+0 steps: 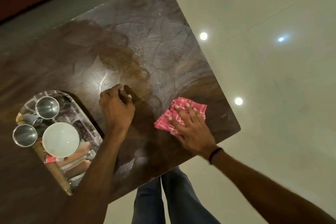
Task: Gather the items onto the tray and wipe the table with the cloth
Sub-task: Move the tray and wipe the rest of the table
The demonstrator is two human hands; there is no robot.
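A pink checked cloth [164, 123] lies flat on the dark brown table [127, 32] near its right corner. My right hand [189, 127] presses on the cloth with spread, straight fingers. My left hand [117, 109] rests on the bare tabletop left of the cloth, fingers loosely curled and holding nothing. A mirrored oval tray [85, 129] sits at the left. It carries two steel cups [47, 107] [25, 135] and a white bowl [61, 139].
Streaky wipe marks cover the tabletop beyond my hands. The table's right edge and near corner drop off to a glossy pale floor [263, 60] with light reflections. My legs in jeans [163, 196] stand just below the table's near edge.
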